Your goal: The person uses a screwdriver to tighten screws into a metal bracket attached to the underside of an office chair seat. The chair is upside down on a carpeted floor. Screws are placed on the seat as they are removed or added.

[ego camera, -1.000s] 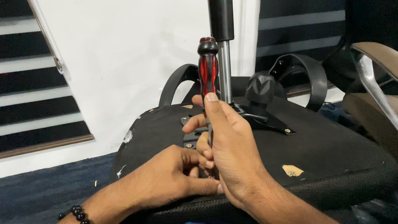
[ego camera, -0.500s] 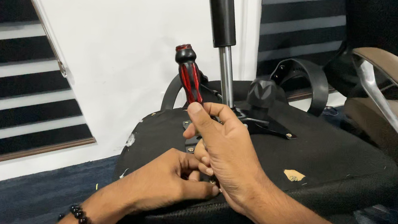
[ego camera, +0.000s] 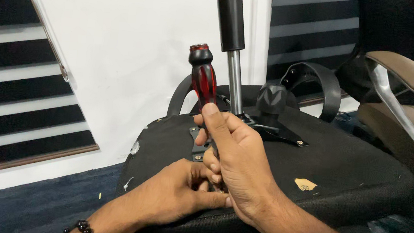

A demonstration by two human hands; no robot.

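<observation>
Red-and-black plastic-handled screwdriver [ego camera: 203, 79]: gripped upright by right hand [ego camera: 235, 166], fingers closed round its lower handle, at 12 o'clock over the upturned black fabric-covered chair seat [ego camera: 342, 168]. Tip steadied by pinched left hand [ego camera: 175, 196]. Screw-driving step judged underway; downward pressure required.

Red-and-black screwdriver [ego camera: 204, 81]: near upright, handle top leaning toward 11 o'clock, lower handle gripped, tip hidden, above upturned black chair seat [ego camera: 342, 163].

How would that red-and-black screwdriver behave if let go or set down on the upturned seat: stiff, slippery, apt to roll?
The screwdriver looks rigid: its handle stands straight above the right hand. The contoured red-and-black handle probably grips well rather than slipping. Being rounded, it might roll if laid on the upturned seat base, though that fabric looks rough.
</observation>
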